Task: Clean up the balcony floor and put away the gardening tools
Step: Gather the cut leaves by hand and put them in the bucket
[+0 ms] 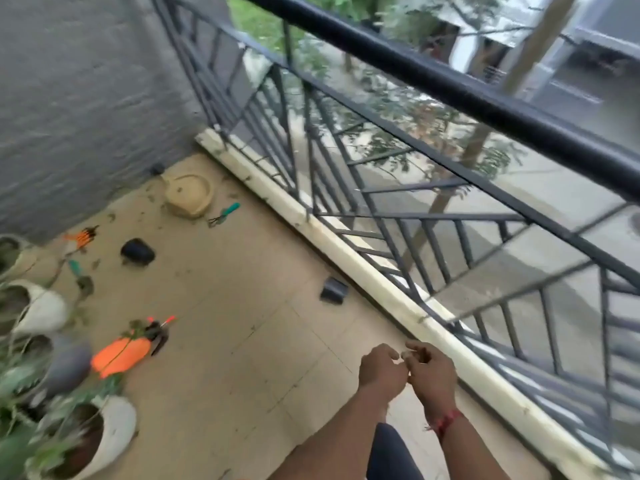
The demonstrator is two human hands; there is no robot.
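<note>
Balcony floor (pixel 242 306) flecked with leaf litter (pixel 112 216) and strewn with tools lying well apart: teal-handled rake (pixel 223 214) just beside a beige pot (pixel 188 195) by the wall, teal-handled trowel (pixel 79 276) and orange sprayer (pixel 121 355) near the planters (pixel 45 308) at left. Left hand (pixel 381 370) and right hand (pixel 433 374) touching, close to the railing (pixel 450 85). Fingertips of both curled, pinching a small pale scrap (pixel 406 355) too blurred to name.

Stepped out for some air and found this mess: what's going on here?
A person is by the railing, left hand and right hand together, pinching a small bit too blurred to identify. Nothing looks put away yet: the orange sprayer, green-handled rake and beige dish lie on the floor among leaf scraps.
</note>
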